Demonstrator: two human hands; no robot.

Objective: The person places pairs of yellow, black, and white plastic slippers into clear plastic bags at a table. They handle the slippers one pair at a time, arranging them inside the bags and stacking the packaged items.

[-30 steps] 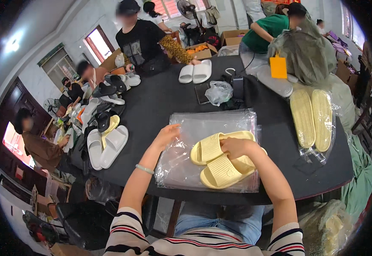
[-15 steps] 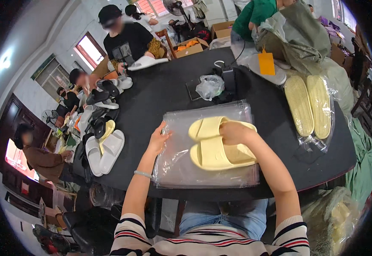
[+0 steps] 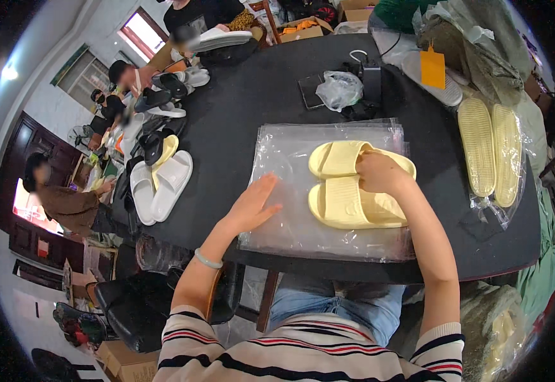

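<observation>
A pair of pale yellow slide sandals lies side by side over a stack of clear plastic bags, toes to the left. My right hand is closed around the inner edges of the sandals, where the two meet behind the straps; its fingertips are partly hidden. Over the left part of the bags, my left hand lies with fingers stretched and thumb apart, holding nothing. A light bracelet circles my left wrist.
Bagged yellow sandals lie sole-up at the right. White sandals and dark ones crowd the left edge. A crumpled bag rests beside a black box. Across the black table, a person handles a white sandal.
My left hand has left the bags' left edge and moved inward, its fingers now extended over the plastic. My right hand still grips the yellow sandals. The view has shifted.
</observation>
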